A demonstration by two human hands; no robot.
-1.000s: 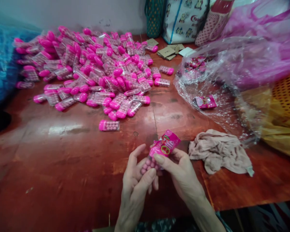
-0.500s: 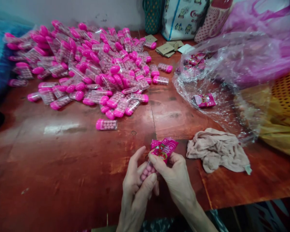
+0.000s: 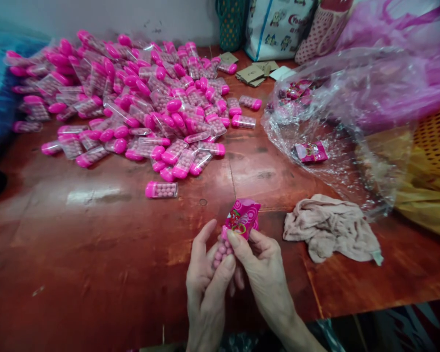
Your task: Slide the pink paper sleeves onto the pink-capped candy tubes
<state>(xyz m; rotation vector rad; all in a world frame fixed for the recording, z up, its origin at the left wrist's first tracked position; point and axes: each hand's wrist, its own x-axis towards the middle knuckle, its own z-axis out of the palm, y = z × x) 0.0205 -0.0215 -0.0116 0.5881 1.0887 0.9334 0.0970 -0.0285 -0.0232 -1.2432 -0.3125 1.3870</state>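
My left hand (image 3: 208, 278) is closed round a small clear candy container (image 3: 222, 250) filled with pink balls, its index finger raised along the side. The container is tilted, with a bit of pink at its upper end. My right hand (image 3: 265, 274) pinches a shiny pink printed wrapper (image 3: 242, 215) against that upper end, thumb in front. How the wrapper is joined to the container is hidden behind the thumb. A single container with a pink cap (image 3: 161, 189) lies on the table beyond my hands.
A big heap of pink-capped candy containers (image 3: 142, 102) covers the back left. To the right lie a crumpled cloth (image 3: 329, 227), a clear plastic bag (image 3: 337, 122) with a pink packet (image 3: 311, 152), and an orange basket (image 3: 434, 144). Cardboard pieces (image 3: 251, 75) lie near bags at the back.
Both hands have shifted slightly, and the wrapper has moved up and left, now standing more upright over the container's end. More pink shows at that end. The things on the table stay put.
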